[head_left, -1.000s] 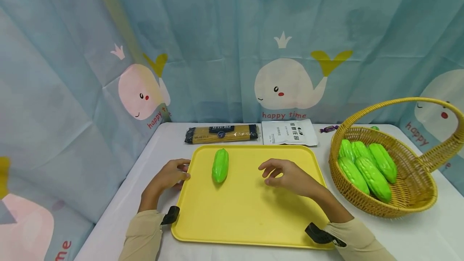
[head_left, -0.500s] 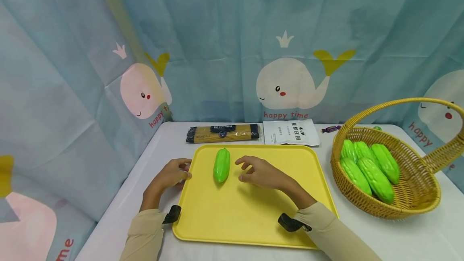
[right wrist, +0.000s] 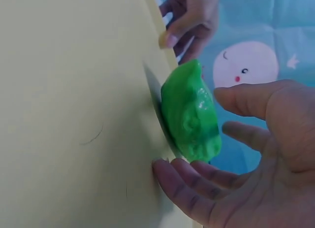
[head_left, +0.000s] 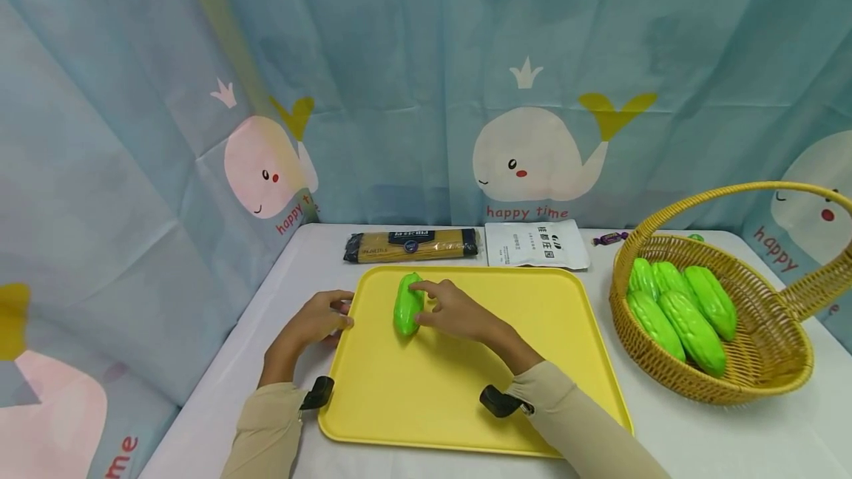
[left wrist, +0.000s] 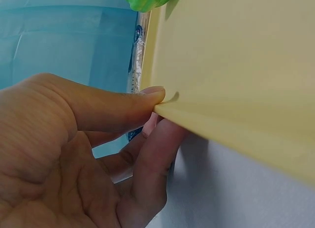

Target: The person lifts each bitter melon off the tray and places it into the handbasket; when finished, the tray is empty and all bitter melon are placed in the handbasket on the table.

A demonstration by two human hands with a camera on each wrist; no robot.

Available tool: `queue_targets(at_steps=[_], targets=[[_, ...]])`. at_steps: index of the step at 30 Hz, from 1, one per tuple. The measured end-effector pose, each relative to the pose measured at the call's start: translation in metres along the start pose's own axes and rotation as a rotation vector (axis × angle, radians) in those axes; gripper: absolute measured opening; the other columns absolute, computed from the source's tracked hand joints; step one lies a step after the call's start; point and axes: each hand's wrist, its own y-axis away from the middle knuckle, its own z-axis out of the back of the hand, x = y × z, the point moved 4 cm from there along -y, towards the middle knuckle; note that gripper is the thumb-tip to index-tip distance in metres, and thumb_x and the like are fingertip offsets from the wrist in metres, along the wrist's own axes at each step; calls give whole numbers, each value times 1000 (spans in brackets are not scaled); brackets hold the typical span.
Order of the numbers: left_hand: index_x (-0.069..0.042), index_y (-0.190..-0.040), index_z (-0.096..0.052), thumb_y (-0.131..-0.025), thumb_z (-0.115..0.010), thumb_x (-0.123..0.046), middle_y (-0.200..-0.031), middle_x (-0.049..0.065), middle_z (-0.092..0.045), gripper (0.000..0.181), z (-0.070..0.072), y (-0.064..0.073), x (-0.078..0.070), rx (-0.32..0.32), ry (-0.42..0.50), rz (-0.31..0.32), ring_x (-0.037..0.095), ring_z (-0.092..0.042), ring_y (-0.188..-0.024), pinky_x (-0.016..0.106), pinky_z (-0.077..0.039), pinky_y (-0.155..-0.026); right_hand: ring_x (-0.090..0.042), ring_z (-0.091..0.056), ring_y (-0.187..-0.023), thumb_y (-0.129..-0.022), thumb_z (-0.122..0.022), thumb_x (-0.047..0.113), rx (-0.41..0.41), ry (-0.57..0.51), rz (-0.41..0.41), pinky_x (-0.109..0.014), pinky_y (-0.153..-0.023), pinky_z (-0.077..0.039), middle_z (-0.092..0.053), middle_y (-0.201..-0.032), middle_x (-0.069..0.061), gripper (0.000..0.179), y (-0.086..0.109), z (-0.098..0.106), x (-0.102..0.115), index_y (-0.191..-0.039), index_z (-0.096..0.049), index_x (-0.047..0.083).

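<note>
**Operator:** Watching from my remote desk, I see the right hand [head_left: 454,310] reach across the yellow tray [head_left: 552,361] to the green toy gourd [head_left: 407,304], which lies on the tray's far left part. From the right wrist view, the fingers [right wrist: 197,188] cup around the gourd [right wrist: 192,114], fingertips on the tray beside it and thumb above it; whether they have closed on it, I cannot tell.

**Second operator:** And the other hand?

**Operator:** My left wrist view shows the left hand [left wrist: 83,154] pinching the tray's left rim [left wrist: 167,102], thumb on top, fingers beneath. On the head view it sits at the tray's left edge [head_left: 313,324].

**Second operator:** Risks from here?

**Operator:** I judge the gourd's glossy, ridged skin may slip from a shallow pinch and roll across the tray. A tug by the left hand could lift the rim and send the gourd sliding.

**Second operator:** Pose?

**Operator:** Right forearm angled in over the tray's near edge, palm facing left. Four more gourds [head_left: 679,309] wait in the wicker basket [head_left: 765,368], well apart to the right.
</note>
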Motion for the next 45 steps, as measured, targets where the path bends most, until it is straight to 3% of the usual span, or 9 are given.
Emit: queue_targets(at_steps=[7,12,16,20,24,28,37,45], targets=[[2,-152,-53,-96,-69,-4,-127,21,-62,58,0,2,-2,2,11,3,25,-63,-91,35,-59,-67,-34,-52,-121,-103,-67,27,-40,16,-12,-44,-90,-49,-55,-133,-22,35,-4,-2,5,-134,-66,9],[2,-152,-52,-96,-70,-4,-129,22,-62,59,0,3,-3,5,10,4,26,-64,-94,36,-59,-69,-25,-51,-98,-101,-70,33,-105,26,-59,-37,-77,-44,-57,-113,-15,29,-6,-4,9,-113,-64,7],[2,-152,-52,-96,-70,-4,-128,22,-62,59,0,2,-3,6,14,5,26,-64,-93,35,-60,-69,-22,-48,-89,-99,-73,35,-166,41,-129,-33,-70,-41,-54,-103,-11,32,-10,-6,9,-107,-59,7],[2,-152,-53,-96,-70,-4,-126,20,-62,59,0,1,-2,5,14,10,25,-63,-92,35,-59,-68,-23,-55,-89,-97,-75,28,-195,-2,-169,-32,-70,-47,-57,-107,-13,39,-14,-8,10,-121,-55,4],[2,-152,-52,-95,-69,-4,-125,20,-62,60,0,2,-1,5,7,11,25,-63,-93,35,-58,-68,-22,-64,-86,-94,-74,20,-188,-60,-184,-31,-69,-53,-63,-110,-15,58,-16,-9,10,-142,-48,2],[2,-152,-53,-95,-69,-4,-125,19,-62,60,0,2,-1,2,4,14,24,-62,-92,34,-58,-67,-22,-66,-85,-90,-75,17,-173,-82,-195,-32,-69,-55,-66,-110,-15,70,-13,-8,10,-152,-44,4],[2,-152,-53,-95,-70,-3,-125,20,-62,59,-1,1,0,-1,0,4,24,-62,-92,35,-58,-67,-25,-71,-85,-90,-78,18,-127,-236,-222,-43,-70,-64,-63,-119,-20,77,9,5,8,-159,-44,17],[0,-152,-54,-95,-71,-5,-125,19,-62,59,-1,2,-1,-1,-15,31,24,-61,-92,34,-57,-67,-24,-71,-86,-92,-79,17,-142,-250,-205,-48,-73,-64,-59,-126,-20,73,50,33,16,-158,-47,19]])
